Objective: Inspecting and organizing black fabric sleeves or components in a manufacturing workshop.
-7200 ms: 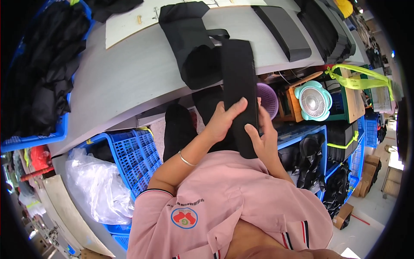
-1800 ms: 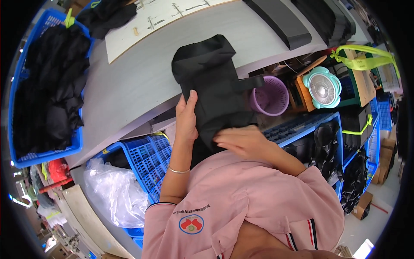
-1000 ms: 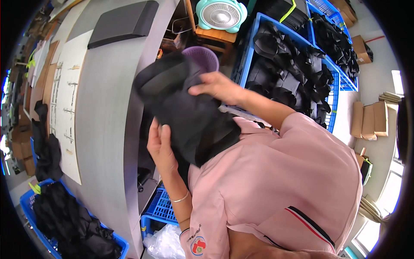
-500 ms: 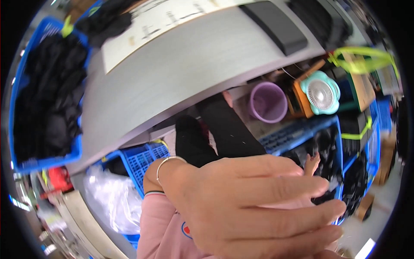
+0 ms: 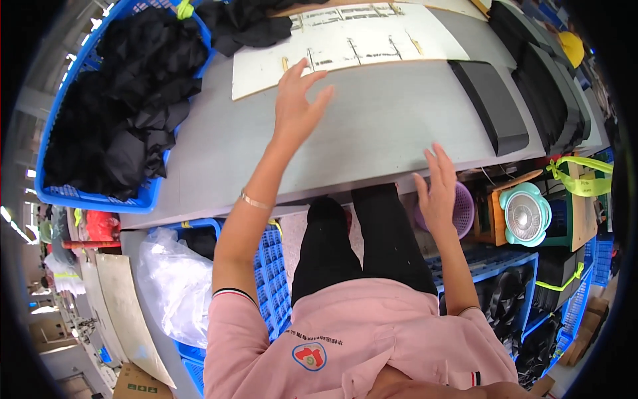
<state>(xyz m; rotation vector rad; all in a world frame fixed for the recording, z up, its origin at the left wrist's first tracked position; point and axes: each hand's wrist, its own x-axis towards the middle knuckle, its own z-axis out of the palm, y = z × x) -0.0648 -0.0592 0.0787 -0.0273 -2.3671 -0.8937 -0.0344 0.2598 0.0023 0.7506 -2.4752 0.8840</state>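
My left hand (image 5: 299, 110) is empty with its fingers spread, over the grey table (image 5: 372, 120) by the front edge of a white board (image 5: 256, 76) with dark markings. A bracelet (image 5: 256, 201) circles that wrist. Holding nothing, my right hand (image 5: 438, 189) has its fingers stretched out near the table's front edge, partly covering a purple bin (image 5: 466, 209). Loose black cloth (image 5: 246, 30) lies at the board's left end. To the right rests a flat black stack (image 5: 495, 110), with more black pieces (image 5: 548, 100) beyond it.
At the left, a blue crate (image 5: 45, 176) holds heaped black cloth. A turquoise fan (image 5: 526, 214) stands right of the purple bin. Blue crates (image 5: 528, 266) with black items are low at the right. Clear plastic (image 5: 174, 286) fills the lower left beside a blue basket (image 5: 271, 272).
My left hand has gone from close before the camera to above the table. My right hand has risen from the right-hand crate toward the table edge. The view has shifted.
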